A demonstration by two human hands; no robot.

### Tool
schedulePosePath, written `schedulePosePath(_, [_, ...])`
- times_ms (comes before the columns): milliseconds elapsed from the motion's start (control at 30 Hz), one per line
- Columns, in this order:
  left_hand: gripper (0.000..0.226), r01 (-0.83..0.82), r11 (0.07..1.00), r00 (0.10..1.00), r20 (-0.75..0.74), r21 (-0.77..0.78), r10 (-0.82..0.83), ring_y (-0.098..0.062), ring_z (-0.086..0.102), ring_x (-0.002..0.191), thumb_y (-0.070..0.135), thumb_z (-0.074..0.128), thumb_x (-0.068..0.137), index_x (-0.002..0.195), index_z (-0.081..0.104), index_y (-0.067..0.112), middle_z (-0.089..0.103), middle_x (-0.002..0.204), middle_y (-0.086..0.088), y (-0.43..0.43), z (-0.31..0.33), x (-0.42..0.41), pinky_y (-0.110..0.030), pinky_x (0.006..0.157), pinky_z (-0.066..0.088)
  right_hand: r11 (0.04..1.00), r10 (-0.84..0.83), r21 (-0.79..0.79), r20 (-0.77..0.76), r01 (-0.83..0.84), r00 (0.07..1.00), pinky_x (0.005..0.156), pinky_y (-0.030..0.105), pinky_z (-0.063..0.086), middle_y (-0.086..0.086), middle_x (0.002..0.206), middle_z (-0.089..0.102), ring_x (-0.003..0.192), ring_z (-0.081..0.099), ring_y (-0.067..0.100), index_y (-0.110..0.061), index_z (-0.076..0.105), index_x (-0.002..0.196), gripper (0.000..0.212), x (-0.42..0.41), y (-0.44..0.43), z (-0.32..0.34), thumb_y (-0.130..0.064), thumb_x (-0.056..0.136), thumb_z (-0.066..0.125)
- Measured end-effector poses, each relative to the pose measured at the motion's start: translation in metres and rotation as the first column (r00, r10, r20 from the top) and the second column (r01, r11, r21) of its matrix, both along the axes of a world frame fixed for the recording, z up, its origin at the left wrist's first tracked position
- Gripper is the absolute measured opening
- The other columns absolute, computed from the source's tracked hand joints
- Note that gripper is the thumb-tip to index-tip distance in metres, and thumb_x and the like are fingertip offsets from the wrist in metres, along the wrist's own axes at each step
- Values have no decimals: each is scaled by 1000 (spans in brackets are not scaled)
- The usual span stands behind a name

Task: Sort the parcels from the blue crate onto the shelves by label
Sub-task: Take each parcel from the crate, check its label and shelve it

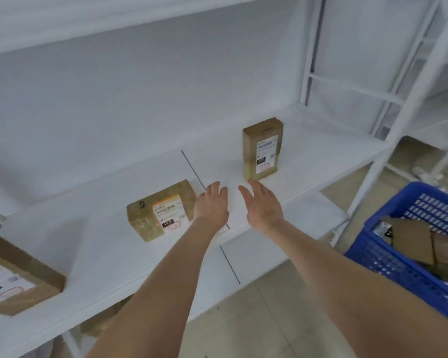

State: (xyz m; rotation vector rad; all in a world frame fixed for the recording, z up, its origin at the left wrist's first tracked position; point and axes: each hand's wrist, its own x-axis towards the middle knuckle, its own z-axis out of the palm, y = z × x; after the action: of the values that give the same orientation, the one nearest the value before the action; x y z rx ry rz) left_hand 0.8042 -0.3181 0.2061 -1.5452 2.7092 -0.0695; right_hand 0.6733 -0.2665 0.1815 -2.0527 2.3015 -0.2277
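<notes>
A white shelving rack [347, 104] is being faced, with a second white rack [432, 73] being seen to its right above the tiled floor [264, 321]. Three labelled cardboard parcels are being carried by the wide shelf [101, 257]: a large flat parcel [18, 280] is being cut off by the left edge, a taped flat parcel [153, 215] is lying near the middle, and a small upright parcel [263, 148] is standing further right. The last two are being separated by a thin dark line [192, 169] marked across the shelf. The blue crate [388, 264] is being seen at the lower right, off the shelves, with several brown parcels [411, 237] piled inside it. Both arms are being stretched over the shelf. The left hand [212, 202] is being held flat just beside the taped flat parcel, its grip spread and empty. The right hand [263, 205] is likewise being held with an open, empty grip, its fingertips [252, 182] reaching just below the upright parcel; whether contact is being made cannot be told.
</notes>
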Motion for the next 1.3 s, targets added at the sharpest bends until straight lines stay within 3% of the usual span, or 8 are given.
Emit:
schedulePosePath(167, [62,188,975,981,25,118,-193,-23,13,144,20,51,93,147,22,13,8,157,-9,52,-18,-114,-33,111,26,974,-220,55,12,219,976,121,37,11,12,161,1,148,3,28,-17,10,153,72,-98,79,-17,-14,94,51])
schedulePosePath(333, [61,366,919,927,27,150,-374,-25,19,142,17,51,92,146,24,11,13,156,-11,132,-37,-237,-35,108,31,903,-423,91,19,419,906,120,40,9,11,160,3,148,4,29,-19,8,153,74,-205,177,-36,-14,93,51])
schedulePosePath(700, [42,584,776,796,21,237,-605,-29,42,124,16,54,87,126,44,7,39,135,-14,311,-91,-482,-39,88,46,771,-628,183,58,610,776,117,39,18,12,158,10,148,5,30,-16,18,150,71,-422,376,-84,-11,91,55])
schedulePosePath(933, [44,521,757,802,78,394,-592,-29,40,124,23,55,91,130,40,8,37,134,-13,317,-143,-570,-38,87,45,689,-711,345,156,637,685,117,41,24,11,158,13,147,7,30,-18,18,150,73,-502,393,-140,-16,91,59])
schedulePosePath(1100, [44,413,729,848,62,546,-526,-29,42,121,25,54,93,131,39,9,36,134,-12,290,-201,-634,-38,90,45,567,-824,504,332,652,459,111,40,33,10,152,20,141,24,31,-17,23,148,70,-566,363,-192,-23,90,62])
schedulePosePath(1300, [45,227,671,927,55,706,-371,-29,44,120,30,53,94,131,38,8,35,136,-12,237,-282,-709,-39,91,45,460,-886,637,376,618,272,101,40,43,11,145,31,126,44,29,-12,29,143,65,-645,305,-275,-30,89,61])
